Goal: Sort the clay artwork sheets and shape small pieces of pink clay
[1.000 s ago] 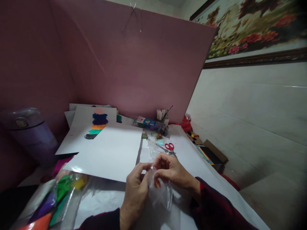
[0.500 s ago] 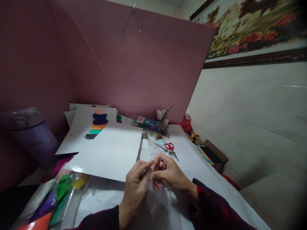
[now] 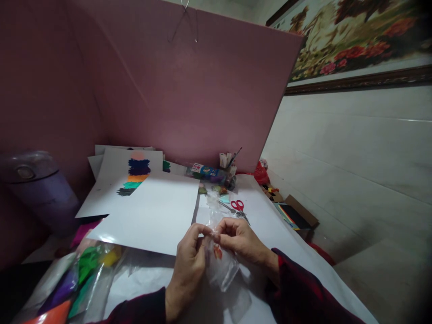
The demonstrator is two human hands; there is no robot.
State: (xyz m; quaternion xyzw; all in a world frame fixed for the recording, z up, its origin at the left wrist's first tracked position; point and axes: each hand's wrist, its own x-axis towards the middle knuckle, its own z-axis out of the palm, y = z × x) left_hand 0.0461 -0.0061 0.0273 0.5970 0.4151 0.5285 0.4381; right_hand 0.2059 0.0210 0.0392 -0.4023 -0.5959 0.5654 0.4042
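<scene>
Both hands meet over the white surface, pinching a clear plastic bag (image 3: 222,272) between them. My left hand (image 3: 191,256) has its thumb and forefinger closed on the bag's gathered neck. My right hand (image 3: 241,240) pinches the same neck from the other side, its fingers curled. A small orange-red piece (image 3: 218,252) shows inside the bag below the fingertips; its kind is unclear. Just beyond the hands lie red-handled scissors (image 3: 237,205) and other crumpled clear plastic (image 3: 212,202).
White sheets (image 3: 151,211), one with painted colour bands, overlap at the left. Bags of coloured material (image 3: 89,265) lie at front left near a lilac bottle (image 3: 43,193). A pink board (image 3: 189,90) stands behind. Boxed coloured paper (image 3: 297,213) sits at the right.
My fingertips have drawn together at the bag's neck. The bag's lower part hangs fuller, and the orange-red piece shows more plainly. The view has shifted slightly.
</scene>
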